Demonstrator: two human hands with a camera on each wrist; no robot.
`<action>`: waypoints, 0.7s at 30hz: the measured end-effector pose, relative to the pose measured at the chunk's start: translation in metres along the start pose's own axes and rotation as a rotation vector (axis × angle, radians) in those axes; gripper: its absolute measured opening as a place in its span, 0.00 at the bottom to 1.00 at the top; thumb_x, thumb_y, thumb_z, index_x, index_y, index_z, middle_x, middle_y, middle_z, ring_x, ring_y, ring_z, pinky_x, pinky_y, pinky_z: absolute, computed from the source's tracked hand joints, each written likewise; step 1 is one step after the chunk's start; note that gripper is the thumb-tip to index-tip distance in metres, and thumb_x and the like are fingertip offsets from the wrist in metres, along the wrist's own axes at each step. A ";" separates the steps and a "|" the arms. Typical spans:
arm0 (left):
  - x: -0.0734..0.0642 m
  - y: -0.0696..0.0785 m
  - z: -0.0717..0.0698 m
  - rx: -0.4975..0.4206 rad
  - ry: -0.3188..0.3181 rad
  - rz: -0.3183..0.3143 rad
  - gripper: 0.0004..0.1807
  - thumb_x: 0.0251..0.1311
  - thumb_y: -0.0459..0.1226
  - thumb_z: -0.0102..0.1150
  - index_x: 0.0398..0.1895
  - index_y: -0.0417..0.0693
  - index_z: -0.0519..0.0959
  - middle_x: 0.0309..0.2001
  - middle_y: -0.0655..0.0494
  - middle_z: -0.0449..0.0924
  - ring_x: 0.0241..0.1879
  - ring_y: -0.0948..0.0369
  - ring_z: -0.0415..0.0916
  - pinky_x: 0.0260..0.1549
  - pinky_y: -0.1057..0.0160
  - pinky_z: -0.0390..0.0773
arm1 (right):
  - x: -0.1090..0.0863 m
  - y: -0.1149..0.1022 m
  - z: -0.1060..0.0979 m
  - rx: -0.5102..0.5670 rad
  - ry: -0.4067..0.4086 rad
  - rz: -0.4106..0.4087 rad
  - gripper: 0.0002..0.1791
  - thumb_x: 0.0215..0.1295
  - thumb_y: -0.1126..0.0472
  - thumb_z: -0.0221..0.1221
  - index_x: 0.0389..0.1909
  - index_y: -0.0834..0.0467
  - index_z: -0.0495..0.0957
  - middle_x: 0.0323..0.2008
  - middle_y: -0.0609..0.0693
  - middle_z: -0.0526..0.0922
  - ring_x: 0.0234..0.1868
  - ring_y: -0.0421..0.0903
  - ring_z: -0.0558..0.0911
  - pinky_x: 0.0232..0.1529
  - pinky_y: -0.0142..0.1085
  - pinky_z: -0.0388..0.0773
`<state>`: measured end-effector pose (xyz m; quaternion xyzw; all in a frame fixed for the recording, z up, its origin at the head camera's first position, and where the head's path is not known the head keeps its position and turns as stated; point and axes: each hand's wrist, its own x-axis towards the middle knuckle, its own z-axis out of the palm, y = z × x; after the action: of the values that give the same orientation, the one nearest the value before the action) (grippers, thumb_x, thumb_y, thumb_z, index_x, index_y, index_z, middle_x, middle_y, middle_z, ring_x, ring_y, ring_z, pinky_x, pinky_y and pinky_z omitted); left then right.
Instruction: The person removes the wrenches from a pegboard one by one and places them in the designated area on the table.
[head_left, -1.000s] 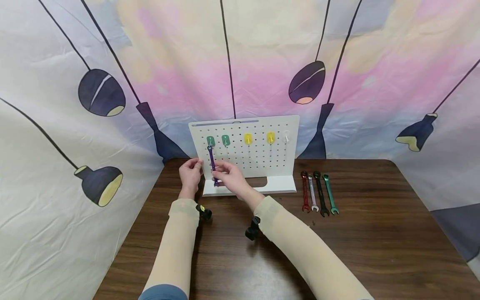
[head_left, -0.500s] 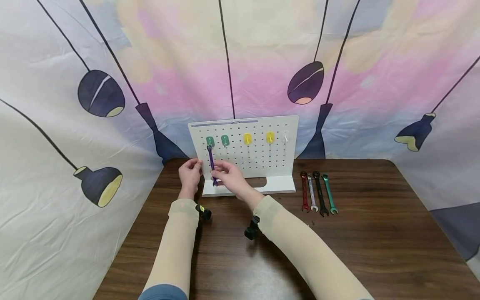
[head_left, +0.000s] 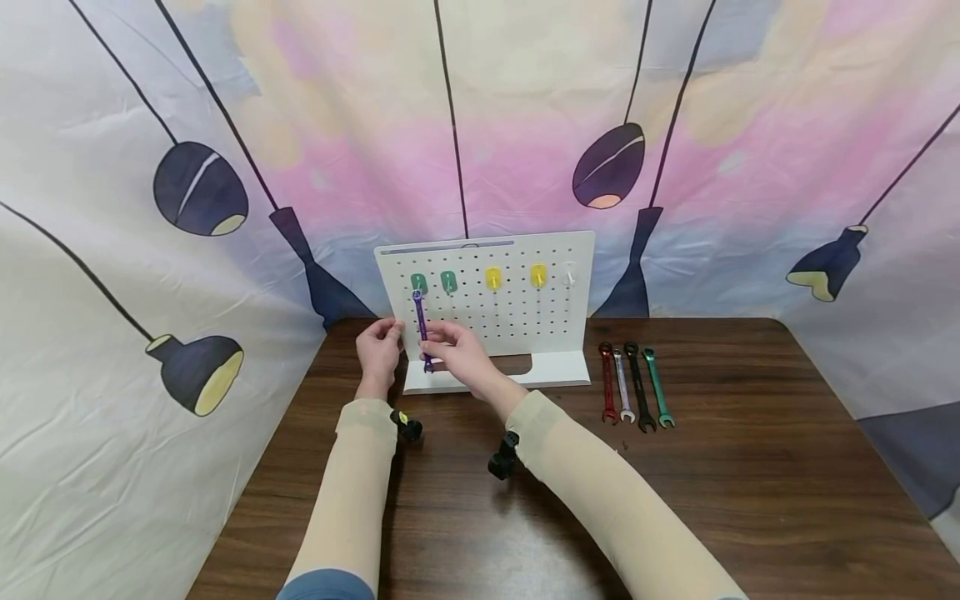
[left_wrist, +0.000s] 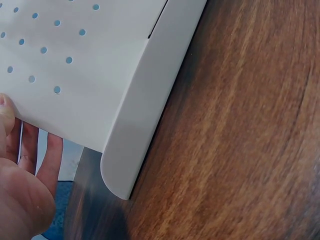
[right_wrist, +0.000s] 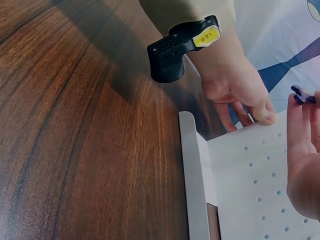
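Note:
A white pegboard stand (head_left: 517, 321) stands upright at the back of the table. My left hand (head_left: 378, 357) grips its left edge, thumb on the front and fingers behind, as the left wrist view shows. My right hand (head_left: 463, 357) pinches a purple combination wrench (head_left: 422, 321), held nearly upright before the board. The wrench's ring end is at the leftmost green hook (head_left: 418, 281); I cannot tell whether it sits on the hook. In the right wrist view only the wrench's open end (right_wrist: 301, 96) shows, above the fingers.
Another green hook (head_left: 448, 281), yellow hooks (head_left: 492, 277) and a clear hook (head_left: 569, 273) line the board. On the table to its right lie a red wrench (head_left: 607, 383), a silver wrench (head_left: 624, 387), a black wrench (head_left: 640, 387) and a green wrench (head_left: 660, 387). Patterned cloth hangs behind.
Hardly anything differs: the whole head view has shifted slightly left. Both hands keep their hold, and the wrench stays at the leftmost green hook.

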<state>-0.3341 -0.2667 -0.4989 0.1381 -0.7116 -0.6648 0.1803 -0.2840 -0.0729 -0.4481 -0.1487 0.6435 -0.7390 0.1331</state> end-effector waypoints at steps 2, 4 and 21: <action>0.000 0.000 0.000 -0.001 0.001 0.004 0.14 0.77 0.40 0.64 0.54 0.38 0.85 0.46 0.51 0.81 0.45 0.58 0.78 0.46 0.61 0.86 | 0.000 -0.001 0.000 0.009 -0.004 0.001 0.22 0.78 0.65 0.63 0.69 0.61 0.78 0.55 0.57 0.86 0.49 0.50 0.89 0.50 0.42 0.88; 0.000 0.000 0.000 -0.006 0.001 0.007 0.13 0.77 0.39 0.65 0.53 0.38 0.85 0.46 0.51 0.80 0.45 0.58 0.78 0.43 0.64 0.85 | -0.001 -0.002 0.000 0.022 -0.009 0.002 0.22 0.78 0.65 0.63 0.70 0.62 0.77 0.56 0.58 0.86 0.49 0.50 0.89 0.50 0.42 0.88; 0.000 -0.001 0.001 -0.015 0.004 0.020 0.14 0.76 0.39 0.65 0.53 0.36 0.85 0.43 0.52 0.80 0.42 0.59 0.78 0.39 0.67 0.83 | -0.002 -0.005 0.002 0.055 -0.033 -0.015 0.22 0.79 0.65 0.62 0.69 0.64 0.77 0.59 0.65 0.84 0.45 0.46 0.89 0.50 0.42 0.88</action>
<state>-0.3347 -0.2661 -0.4999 0.1312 -0.7075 -0.6681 0.1895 -0.2816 -0.0729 -0.4426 -0.1618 0.6194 -0.7549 0.1424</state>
